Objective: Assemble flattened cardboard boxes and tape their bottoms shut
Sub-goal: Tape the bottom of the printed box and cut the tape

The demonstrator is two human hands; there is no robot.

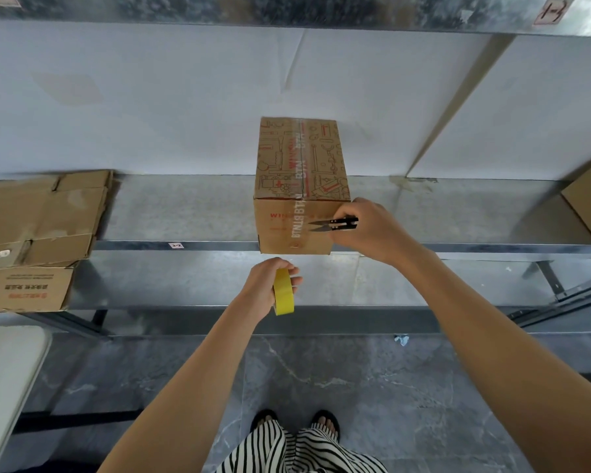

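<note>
Centre frame: right hand (369, 230) pinching snips (335, 224) at the taped box (301, 186), left hand (270, 288) gripping the tape roll (283, 292); slack tape may tear crookedly.

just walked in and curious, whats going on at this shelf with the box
A person is taping up an assembled cardboard box that stands on a metal shelf. A strip of printed tape runs over the box's top face and down its front. The right hand holds small black snips with the blades at the tape on the front face. The left hand grips a yellow tape roll just below the box. Flattened boxes lie stacked on the left of the shelf.
</note>
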